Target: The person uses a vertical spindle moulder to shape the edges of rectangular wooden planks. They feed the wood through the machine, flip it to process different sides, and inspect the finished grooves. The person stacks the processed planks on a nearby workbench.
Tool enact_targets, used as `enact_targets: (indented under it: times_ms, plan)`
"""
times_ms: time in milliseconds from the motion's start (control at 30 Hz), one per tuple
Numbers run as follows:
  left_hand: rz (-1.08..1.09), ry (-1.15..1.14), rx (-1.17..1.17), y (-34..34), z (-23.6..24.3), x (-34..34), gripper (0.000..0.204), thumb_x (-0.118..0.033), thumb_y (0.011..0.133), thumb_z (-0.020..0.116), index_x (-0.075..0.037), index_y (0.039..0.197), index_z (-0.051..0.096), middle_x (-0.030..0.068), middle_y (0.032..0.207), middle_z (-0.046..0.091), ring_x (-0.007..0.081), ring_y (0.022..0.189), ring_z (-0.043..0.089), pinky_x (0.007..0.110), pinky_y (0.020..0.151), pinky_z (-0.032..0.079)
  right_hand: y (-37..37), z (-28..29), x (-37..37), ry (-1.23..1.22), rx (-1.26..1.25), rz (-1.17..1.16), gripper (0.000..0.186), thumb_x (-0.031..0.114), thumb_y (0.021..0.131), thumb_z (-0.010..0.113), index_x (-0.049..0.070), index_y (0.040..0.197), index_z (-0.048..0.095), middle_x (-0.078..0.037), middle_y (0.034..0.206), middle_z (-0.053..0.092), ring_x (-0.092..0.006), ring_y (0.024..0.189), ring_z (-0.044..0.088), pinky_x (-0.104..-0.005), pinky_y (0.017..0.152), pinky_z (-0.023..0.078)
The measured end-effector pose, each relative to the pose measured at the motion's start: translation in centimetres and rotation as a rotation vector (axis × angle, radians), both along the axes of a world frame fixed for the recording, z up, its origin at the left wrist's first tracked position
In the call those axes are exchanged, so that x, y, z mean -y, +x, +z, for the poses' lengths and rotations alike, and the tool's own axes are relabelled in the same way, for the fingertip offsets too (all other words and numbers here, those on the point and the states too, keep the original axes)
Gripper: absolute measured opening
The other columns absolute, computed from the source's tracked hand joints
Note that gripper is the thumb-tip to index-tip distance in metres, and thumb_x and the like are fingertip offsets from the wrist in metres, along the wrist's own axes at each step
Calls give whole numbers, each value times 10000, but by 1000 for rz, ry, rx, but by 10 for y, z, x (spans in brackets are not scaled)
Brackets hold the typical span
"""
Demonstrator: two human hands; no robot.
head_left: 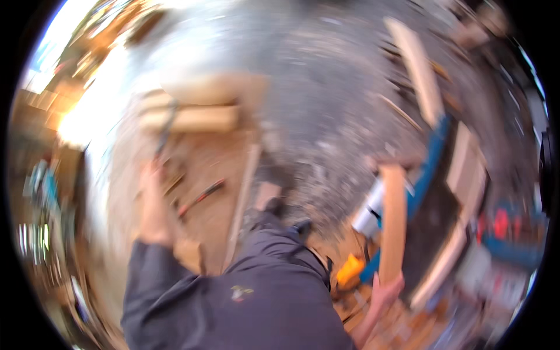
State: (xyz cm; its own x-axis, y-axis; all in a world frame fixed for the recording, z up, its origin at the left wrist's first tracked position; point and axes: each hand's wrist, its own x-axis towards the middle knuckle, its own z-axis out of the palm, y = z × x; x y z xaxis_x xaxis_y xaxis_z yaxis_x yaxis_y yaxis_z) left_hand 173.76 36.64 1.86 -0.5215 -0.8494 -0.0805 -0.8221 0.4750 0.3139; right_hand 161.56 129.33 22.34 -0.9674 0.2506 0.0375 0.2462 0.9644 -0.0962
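Note:
My right hand (387,289), at the lower right, is closed round the lower end of a wooden board (394,224), which stands out lengthwise ahead of it. Over the workbench (219,160) on the left is my left hand (151,176), smeared by motion. A thin dark tool (167,128) extends from its fingers toward pale wooden pieces (189,119); its kind is too blurred to tell. Close by on the bench lies a slim red-and-black hand tool (201,197).
A long blue-edged machine table (433,149) runs along the right, with wooden pieces (466,160) on it. Beside the held board are a silver-white cylindrical part (367,210) and a yellow object (350,270). A long plank (415,67) lies at the far right. Grey floor (326,87) stretches between.

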Motion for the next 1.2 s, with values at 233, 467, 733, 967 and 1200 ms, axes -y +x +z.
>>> enact_targets:
  times_ms: [233, 467, 733, 967, 1200]
  plan:
    - [-108, -252, 623, 65, 58, 58, 597, -314, 1006, 649, -104, 1554, 537, 236, 1419, 654, 318, 1220, 690, 406, 1010, 572, -18, -21, -13, -154, 8, 25, 934, 322, 676, 945, 88, 1440, 460, -198, 1304, 602, -429, 1226, 590, -535, 1031, 511]
    - [33, -73, -911, -37, 145, 114, 521, -166, 993, 589, -77, 1507, 595, 174, 1405, 673, 299, 1141, 682, 382, 949, 581, -19, -20, 2, -133, 16, 15, 913, 356, 680, 929, 89, 1422, 468, -185, 1265, 612, -401, 1211, 603, -531, 1033, 512]
    - [-554, 342, -855, -393, 312, -101, 495, -326, 1015, 589, -113, 1459, 639, 84, 1320, 698, 173, 1028, 626, 385, 779, 550, -17, -9, 11, -118, 31, -65, 813, 379, 703, 896, 116, 1367, 507, -163, 1222, 613, -370, 1173, 612, -504, 1009, 510]
    - [-1443, 86, -250, -504, 251, -520, 446, -499, 909, 786, -60, 992, 794, 185, 883, 735, 419, 885, 717, 487, 811, 560, -22, -7, 12, -88, -1, -70, 762, 369, 701, 889, 129, 1331, 534, -146, 1197, 608, -363, 1170, 592, -521, 991, 489]
    - [-1461, -28, -50, -533, 227, -713, 833, -785, 920, 575, 15, 957, 804, 286, 1005, 765, 433, 1038, 741, 503, 905, 579, -21, -5, 11, -110, -17, -60, 808, 375, 695, 898, 104, 1369, 544, -167, 1215, 615, -379, 1187, 597, -523, 1011, 491]
